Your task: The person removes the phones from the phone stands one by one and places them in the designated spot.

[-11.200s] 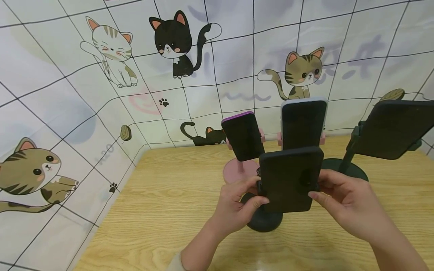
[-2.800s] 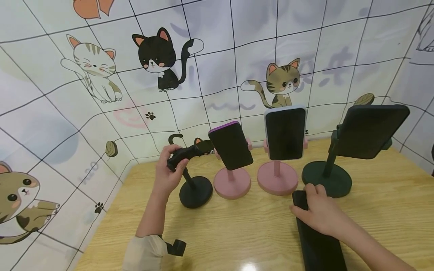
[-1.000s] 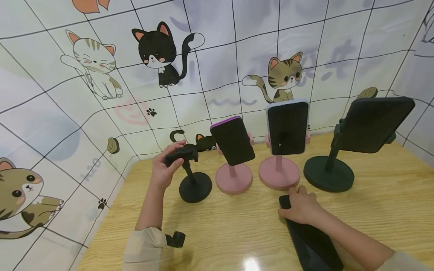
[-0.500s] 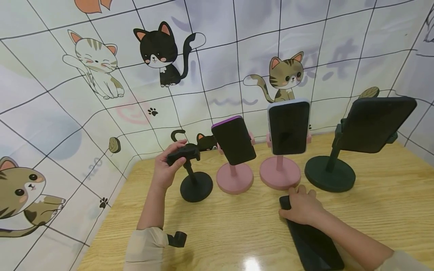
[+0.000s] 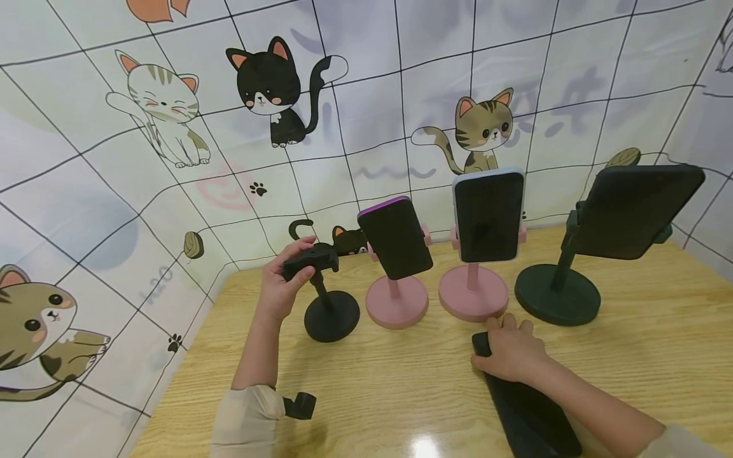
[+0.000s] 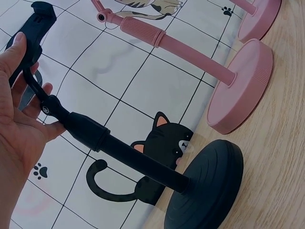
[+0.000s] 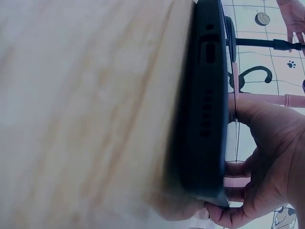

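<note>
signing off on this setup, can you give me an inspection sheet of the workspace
Surface: light wood-grain table, with a bright white glare spot toward the viewer
Job's things: black round-based stand, its black clamp bearing nothing; black slab-shaped device; two pink round-based stands and a dark green round-based stand, each bearing a flat dark screen
Clutter: nothing seen
Grips: left grip holds the clamp; right grip holds the device's far end
Cables: nothing seen
Surroundings: white grid-patterned sheet with cartoon cats behind
</note>
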Demonstrator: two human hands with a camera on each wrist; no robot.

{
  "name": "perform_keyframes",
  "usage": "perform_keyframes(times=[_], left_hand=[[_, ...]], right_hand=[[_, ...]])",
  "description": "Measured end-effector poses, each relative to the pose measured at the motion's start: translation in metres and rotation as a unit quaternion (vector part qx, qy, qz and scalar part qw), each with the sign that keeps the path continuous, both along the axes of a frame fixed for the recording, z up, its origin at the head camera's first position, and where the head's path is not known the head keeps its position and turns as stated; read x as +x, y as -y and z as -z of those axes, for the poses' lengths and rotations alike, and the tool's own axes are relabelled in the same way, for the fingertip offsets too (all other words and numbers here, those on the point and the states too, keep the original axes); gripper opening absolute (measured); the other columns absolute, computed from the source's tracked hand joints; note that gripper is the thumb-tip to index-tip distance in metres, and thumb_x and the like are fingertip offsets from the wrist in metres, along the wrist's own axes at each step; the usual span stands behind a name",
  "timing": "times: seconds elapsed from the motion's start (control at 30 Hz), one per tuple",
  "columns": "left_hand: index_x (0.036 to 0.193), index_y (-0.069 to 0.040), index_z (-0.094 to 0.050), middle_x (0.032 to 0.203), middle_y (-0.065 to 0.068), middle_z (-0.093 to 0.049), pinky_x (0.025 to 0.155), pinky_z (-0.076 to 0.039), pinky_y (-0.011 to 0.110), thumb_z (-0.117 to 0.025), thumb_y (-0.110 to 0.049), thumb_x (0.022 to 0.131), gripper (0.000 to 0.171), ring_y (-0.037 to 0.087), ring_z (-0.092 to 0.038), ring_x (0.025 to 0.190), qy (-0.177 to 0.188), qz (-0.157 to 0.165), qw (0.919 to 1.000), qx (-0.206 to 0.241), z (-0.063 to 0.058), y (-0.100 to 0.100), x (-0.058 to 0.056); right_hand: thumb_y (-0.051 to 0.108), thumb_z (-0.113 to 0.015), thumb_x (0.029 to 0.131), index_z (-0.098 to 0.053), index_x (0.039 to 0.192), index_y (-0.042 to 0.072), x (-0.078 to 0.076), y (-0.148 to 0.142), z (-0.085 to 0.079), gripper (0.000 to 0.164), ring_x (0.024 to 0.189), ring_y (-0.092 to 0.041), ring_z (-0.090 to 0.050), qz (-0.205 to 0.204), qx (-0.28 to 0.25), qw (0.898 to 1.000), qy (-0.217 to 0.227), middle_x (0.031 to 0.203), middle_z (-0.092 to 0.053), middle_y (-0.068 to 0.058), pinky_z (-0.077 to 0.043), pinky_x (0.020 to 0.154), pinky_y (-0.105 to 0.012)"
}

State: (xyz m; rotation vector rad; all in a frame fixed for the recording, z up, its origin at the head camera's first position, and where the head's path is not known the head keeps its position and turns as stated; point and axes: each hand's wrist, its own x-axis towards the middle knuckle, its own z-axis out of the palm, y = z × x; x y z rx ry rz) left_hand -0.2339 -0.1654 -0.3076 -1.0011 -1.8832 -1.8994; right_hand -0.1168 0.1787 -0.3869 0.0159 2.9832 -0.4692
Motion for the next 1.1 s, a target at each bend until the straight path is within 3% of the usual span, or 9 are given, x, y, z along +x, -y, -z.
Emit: perform_keyframes(times=[0.37,0.63,0.9,1.1], left_hand=[[0.104,-0.015,-0.064,0.121,0.001,-0.055,0.088,-0.044,0.024,-0.057,0.014,0.079,0.039,0.022,-0.048,0.115,0.035,0.018,0.9984,0.04,0.002,-0.005,0.003],[0.103,-0.015,-0.065,0.124,0.007,-0.052,0.092,-0.039,0.027,-0.066,-0.003,0.079,0.027,0.026,-0.041,0.12,0.068,0.047,0.9914,0.101,0.005,-0.009,0.004],[0.103,-0.018,-0.067,0.121,0.004,-0.055,0.095,-0.037,0.028,-0.066,0.0,0.078,0.031,0.025,-0.039,0.122,0.068,0.024,0.9893,0.127,0.008,-0.011,0.005],[0.104,-0.018,-0.066,0.119,0.002,-0.057,0.092,-0.039,0.029,-0.062,0.005,0.079,0.034,0.034,-0.037,0.121,0.077,-0.01,0.99,0.118,0.006,-0.014,0.009]], right_hand=[[0.047,-0.068,0.069,-0.046,0.116,-0.007,0.001,0.0,0.001,0.074,0.089,-0.047,-0.038,-0.003,0.008,1.0,-0.008,0.103,-0.042,-0.029,-0.039,0.056,-0.055],[0.049,-0.069,0.069,-0.046,0.117,-0.006,0.001,0.0,-0.001,0.076,0.091,-0.047,-0.041,-0.015,0.022,1.0,-0.009,0.107,-0.043,-0.028,-0.041,0.055,-0.053],[0.05,-0.07,0.068,-0.046,0.118,-0.005,0.0,-0.001,-0.002,0.078,0.089,-0.048,-0.042,-0.031,0.022,0.999,-0.016,0.112,-0.043,-0.028,-0.042,0.053,-0.05],[0.05,-0.07,0.068,-0.046,0.119,-0.005,0.0,-0.002,-0.002,0.079,0.09,-0.049,-0.042,-0.033,0.021,0.999,-0.021,0.115,-0.042,-0.029,-0.042,0.053,-0.05]])
